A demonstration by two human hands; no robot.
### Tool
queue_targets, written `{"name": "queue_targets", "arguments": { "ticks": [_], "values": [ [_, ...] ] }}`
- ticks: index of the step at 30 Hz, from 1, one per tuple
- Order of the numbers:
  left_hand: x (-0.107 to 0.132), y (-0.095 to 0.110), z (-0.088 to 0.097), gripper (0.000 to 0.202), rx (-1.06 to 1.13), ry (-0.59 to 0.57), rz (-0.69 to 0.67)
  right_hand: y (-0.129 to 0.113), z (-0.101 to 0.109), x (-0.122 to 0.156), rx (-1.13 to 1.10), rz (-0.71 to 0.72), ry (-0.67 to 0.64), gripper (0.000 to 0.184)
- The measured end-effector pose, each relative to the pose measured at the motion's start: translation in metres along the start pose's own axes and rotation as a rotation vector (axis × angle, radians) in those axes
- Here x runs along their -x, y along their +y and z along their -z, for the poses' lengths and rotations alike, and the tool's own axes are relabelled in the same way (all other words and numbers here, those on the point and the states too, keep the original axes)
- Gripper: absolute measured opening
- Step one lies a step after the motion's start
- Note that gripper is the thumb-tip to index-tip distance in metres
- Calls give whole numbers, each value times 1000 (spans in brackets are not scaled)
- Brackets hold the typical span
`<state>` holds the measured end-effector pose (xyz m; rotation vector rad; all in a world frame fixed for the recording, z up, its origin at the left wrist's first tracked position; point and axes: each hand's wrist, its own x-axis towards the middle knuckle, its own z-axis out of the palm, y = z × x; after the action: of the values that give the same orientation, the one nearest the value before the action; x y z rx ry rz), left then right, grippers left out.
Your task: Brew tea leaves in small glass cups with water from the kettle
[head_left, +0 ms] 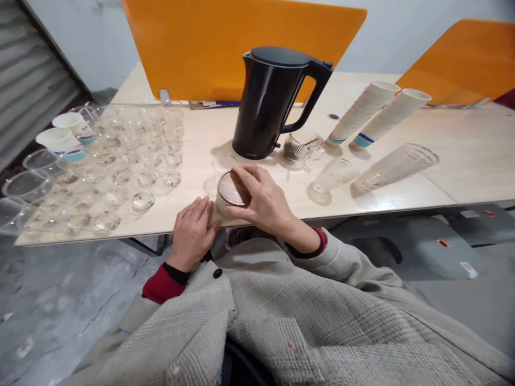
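Observation:
A round jar with a brown wood-look lid (232, 188) stands near the table's front edge. My right hand (263, 198) grips the lid's rim, thumb on the near side and fingers on the far side. My left hand (193, 228) lies flat at the table edge just left of the jar, fingers stretched out and holding nothing. Behind the jar is a clear plastic cup (224, 162). A ribbed glass cup (296, 151) with dark green leaves in it stands farther right, by the black electric kettle (261, 102).
Many clear plastic cups (142, 201) with dark bits in their bottoms crowd the table's left side, beside two paper cups (60, 140). At right lean paper cup stacks (360, 115) and clear cup stacks (392, 169). Orange dividers (189, 48) stand behind.

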<state>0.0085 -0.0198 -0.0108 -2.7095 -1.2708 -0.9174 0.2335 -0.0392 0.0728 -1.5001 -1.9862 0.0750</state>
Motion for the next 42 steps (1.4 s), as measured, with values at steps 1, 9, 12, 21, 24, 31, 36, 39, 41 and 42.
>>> {"name": "queue_targets", "arguments": {
  "ticks": [1, 9, 12, 21, 24, 31, 36, 39, 41, 42],
  "values": [
    [0, 0, 1, 50, 17, -7, 7, -1, -3, -1, 7, -11, -6, 80],
    [-12, 4, 3, 79, 278, 1, 130, 0, -11, 1, 19, -38, 8, 91],
    [-21, 11, 1, 97, 413, -4, 178, 1, -14, 2, 15, -26, 35, 98],
    [-43, 25, -4, 86, 391, -34, 293, -4, -31, 0, 31, -47, 150, 85],
    [-41, 22, -6, 86, 334, -28, 297, -5, -32, -1, -5, -58, 166, 83],
    [-39, 20, -11, 86, 268, 2, 303, -9, -33, -5, -96, -124, 203, 78],
    [-40, 21, -10, 89, 280, 3, 318, -7, -33, -8, -121, -115, 206, 78],
    [-41, 21, -8, 88, 284, -9, 338, -2, -29, -9, -190, -79, 278, 75],
    [-41, 21, -7, 91, 282, -5, 346, 6, -24, -8, -221, -66, 365, 75],
    [-41, 21, -6, 93, 285, -5, 345, 12, -21, -8, -218, -71, 412, 75]
  ]
}}
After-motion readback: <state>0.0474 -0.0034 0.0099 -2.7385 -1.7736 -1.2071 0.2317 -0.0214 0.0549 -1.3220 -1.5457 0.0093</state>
